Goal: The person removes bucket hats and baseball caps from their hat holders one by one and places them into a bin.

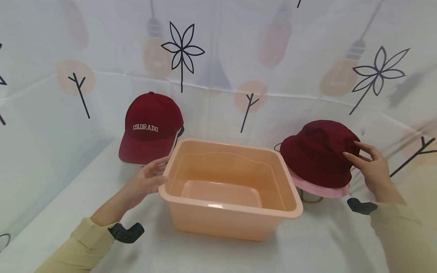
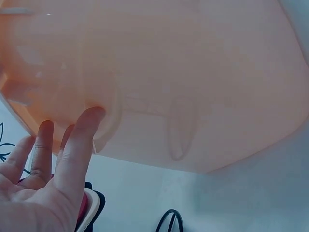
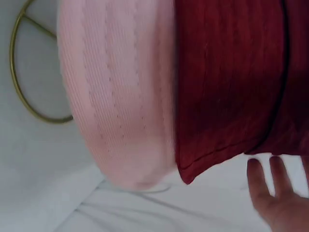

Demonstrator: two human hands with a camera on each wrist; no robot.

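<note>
A peach plastic basin stands in the middle of the table. My left hand is at its left rim, its fingers fairly straight and the fingertips against the outer wall, as the left wrist view also shows. On the right, a dark red bucket hat sits over a pink hat, of which mainly the brim shows. The fingers of my right hand touch the dark red hat's right side; in the right wrist view they are extended, with the tips at its edge.
A dark red baseball cap lettered COLORADO stands at the back left, partly behind the basin. Below the stacked hats shows a gold wire stand. A white cloth with flower and bulb prints hangs behind the white table.
</note>
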